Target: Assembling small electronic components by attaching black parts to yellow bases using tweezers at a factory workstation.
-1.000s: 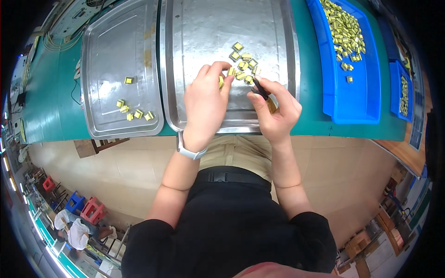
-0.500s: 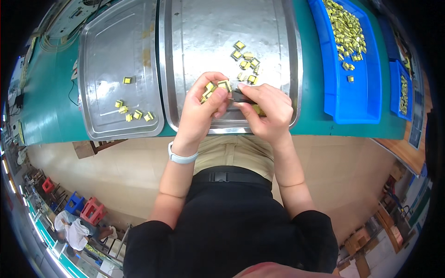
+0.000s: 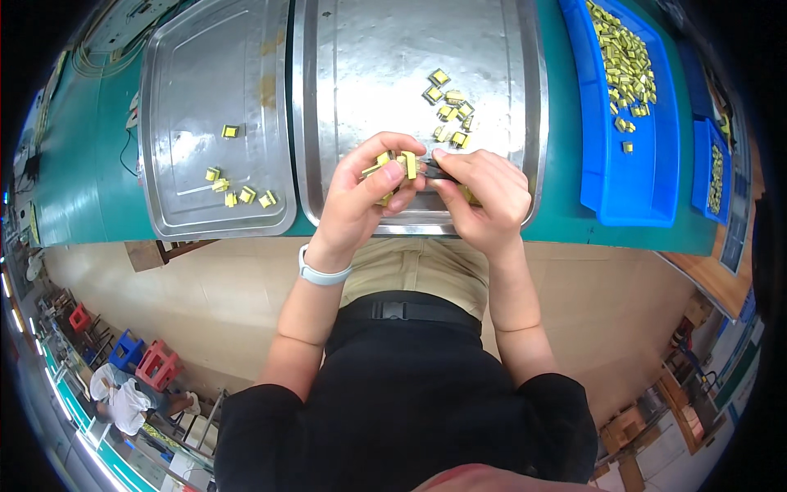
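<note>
My left hand (image 3: 348, 197) is closed around several small yellow-and-black transformers, with one transformer (image 3: 410, 165) pinched up at the fingertips. In the fingers of my right hand (image 3: 492, 193) is a dark, narrow-tipped hand tool (image 3: 436, 170), perhaps tweezers; its tip meets the pinched transformer's side. Some yellow shows beneath my right hand, and whether it is held or lying there I cannot tell. Both hands are over the near part of a large metal tray (image 3: 385, 49). Beyond my right hand, a loose group of transformers (image 3: 453, 97) lies on that tray.
Left of it, a second metal tray (image 3: 184, 82) carries several scattered transformers (image 3: 230, 131). At the right stands a blue bin (image 3: 631, 197) with a heap of transformers, beside a smaller blue bin (image 3: 702, 201). The green table's front edge (image 3: 615, 238) runs near my waist. A seated person (image 3: 127, 402) is far behind.
The pinched transformer has turned so a yellow side faces up, and the tool's tip stays against it. The whole view has shifted slightly. Both hands keep their hold.
</note>
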Demonstrator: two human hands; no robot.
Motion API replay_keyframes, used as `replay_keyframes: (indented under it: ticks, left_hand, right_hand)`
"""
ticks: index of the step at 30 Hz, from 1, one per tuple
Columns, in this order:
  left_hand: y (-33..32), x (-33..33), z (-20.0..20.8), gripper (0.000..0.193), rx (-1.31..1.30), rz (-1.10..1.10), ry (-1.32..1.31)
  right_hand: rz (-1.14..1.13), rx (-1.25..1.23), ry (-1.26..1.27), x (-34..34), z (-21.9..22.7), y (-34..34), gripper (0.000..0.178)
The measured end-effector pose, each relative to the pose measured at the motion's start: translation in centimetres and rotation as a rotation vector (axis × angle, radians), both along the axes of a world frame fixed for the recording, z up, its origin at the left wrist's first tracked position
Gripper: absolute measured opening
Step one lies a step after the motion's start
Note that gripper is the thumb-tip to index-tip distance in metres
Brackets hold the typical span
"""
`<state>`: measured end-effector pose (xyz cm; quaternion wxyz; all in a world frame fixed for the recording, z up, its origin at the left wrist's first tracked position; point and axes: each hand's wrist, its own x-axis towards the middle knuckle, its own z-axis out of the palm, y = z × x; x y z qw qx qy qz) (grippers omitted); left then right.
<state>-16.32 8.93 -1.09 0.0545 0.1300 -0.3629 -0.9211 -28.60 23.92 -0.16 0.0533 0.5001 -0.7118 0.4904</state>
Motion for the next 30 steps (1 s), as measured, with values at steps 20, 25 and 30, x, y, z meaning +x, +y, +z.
replay_keyframes:
  ticks: [20,25,30]
  left_hand:
    - [0.48,-0.51,-0.86,0.054,-0.229,0.049,-0.009]
    - [0.72,-0.46,-0.58,0.054,-0.285,0.027,-0.04]
    - [0.83,-0.41,-0.7,0.052,-0.287,0.02,-0.053]
  right_hand:
    - [0.013,-0.034,0.047,-0.07,-0.16,-0.09,0.029]
    - [0.041,-0.023,0.056,-0.05,-0.15,-0.1,0.03]
    - [0.059,-0.029,0.078,-0.03,-0.45,-0.13,0.029]
